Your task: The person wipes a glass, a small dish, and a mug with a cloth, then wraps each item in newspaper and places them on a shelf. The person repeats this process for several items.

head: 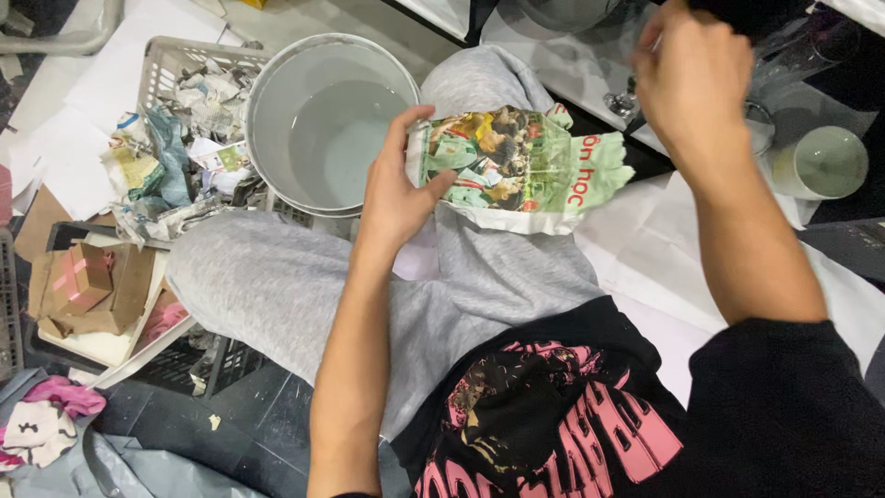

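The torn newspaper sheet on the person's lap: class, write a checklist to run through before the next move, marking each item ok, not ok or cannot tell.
1. Left hand grips the newspaper sheet at its left edge: ok.
2. Right hand on the sheet: not ok, it is raised above it, apart.
3. Right hand empty: cannot tell, it is blurred.
4. Bucket upright beside the knee, with water in it: ok.
5. Basket of paper scraps within view behind the bucket: ok.
6. Sheet resting on the grey trousers: ok.

Right hand (691, 78) motion-blurred, fingertips cut off at the top edge; glassware (811, 41) behind it indistinct.
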